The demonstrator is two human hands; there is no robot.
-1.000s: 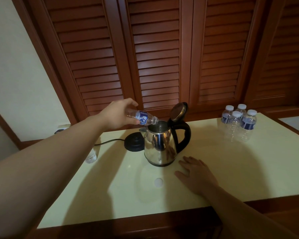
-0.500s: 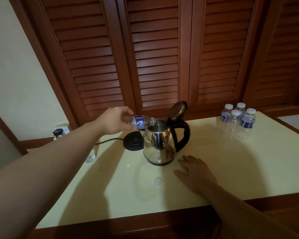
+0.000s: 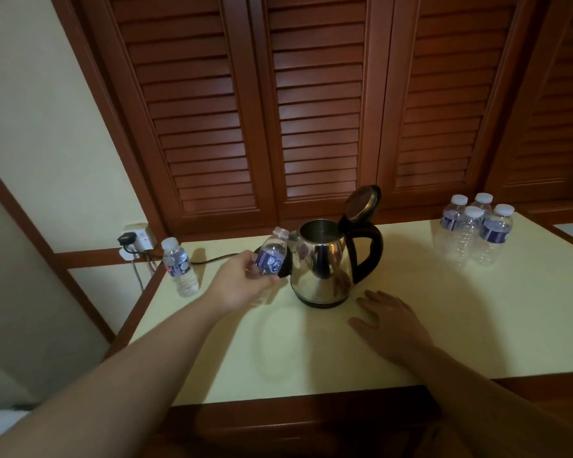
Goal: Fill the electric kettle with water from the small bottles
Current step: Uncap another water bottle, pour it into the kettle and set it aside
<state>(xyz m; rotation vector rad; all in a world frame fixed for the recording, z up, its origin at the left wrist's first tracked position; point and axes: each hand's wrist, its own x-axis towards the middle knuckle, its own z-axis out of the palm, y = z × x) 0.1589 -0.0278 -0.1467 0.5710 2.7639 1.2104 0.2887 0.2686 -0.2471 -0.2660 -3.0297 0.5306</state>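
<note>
A: Where is the kettle [image 3: 328, 262]?

B: Centre of the frame, standing on the pale table [image 3: 444, 325], lid [image 3: 361, 203] tipped up and back, black handle to the right. It sits between the two hands.

A: And the left hand [image 3: 242, 285]?

B: Just left of the kettle, lower than its rim. Its fingers and thumb are curled round a small bottle [image 3: 270, 256] with a blue label. The bottle is tilted, its uncapped neck pointing up and right, close beside the kettle's spout. Whether the neck touches the spout I cannot tell.

A: The right hand [image 3: 391, 325]?

B: Flat on the table, palm down, fingers straight and spread, holding nothing. It lies just below and right of the kettle's base, near it but apart.

A: Other bottles?

B: One capped bottle [image 3: 179, 266] stands at the table's left edge, left of the gripping hand. Four capped bottles [image 3: 477, 233] stand clustered at the upper right of the table, well apart from both hands.

A: Anything behind?

B: A black base [image 3: 286, 264] shows partly behind the held bottle, with a cord [image 3: 212, 258] running left toward a wall socket [image 3: 138, 241].
</note>
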